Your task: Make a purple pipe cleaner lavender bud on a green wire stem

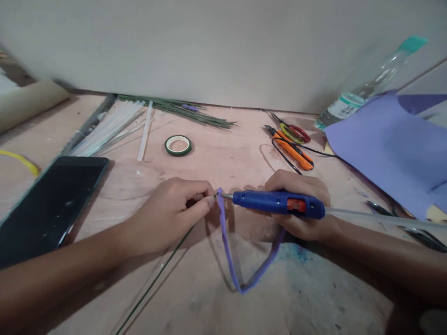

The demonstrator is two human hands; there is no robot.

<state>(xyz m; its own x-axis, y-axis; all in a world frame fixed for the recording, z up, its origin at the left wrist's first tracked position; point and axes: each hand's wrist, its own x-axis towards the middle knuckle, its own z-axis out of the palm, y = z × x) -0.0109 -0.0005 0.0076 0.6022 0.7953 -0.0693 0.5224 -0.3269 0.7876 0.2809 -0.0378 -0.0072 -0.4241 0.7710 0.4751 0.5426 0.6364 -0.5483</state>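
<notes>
– Green stem (173, 252) nearest us: stiff?
– Springy, probably; the left hand (174, 209) pinches its far end, nearly closed.
– And the purple strip (224, 232)?
– Looped between both hands, likely soft, light; grip below the nozzle (226, 197). The right hand (296, 183) wraps the glue gun (261, 201).

Your surface (136, 184) carries a black phone (56, 204), glue sticks (111, 123), green stems (181, 111), a tape roll (168, 152) and an orange cutter (291, 151).

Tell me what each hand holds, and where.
Left hand: green stem, pinched near its tip. Right hand: blue glue gun, by its middle, exact grip hidden. Purple strip: cannot tell.
</notes>
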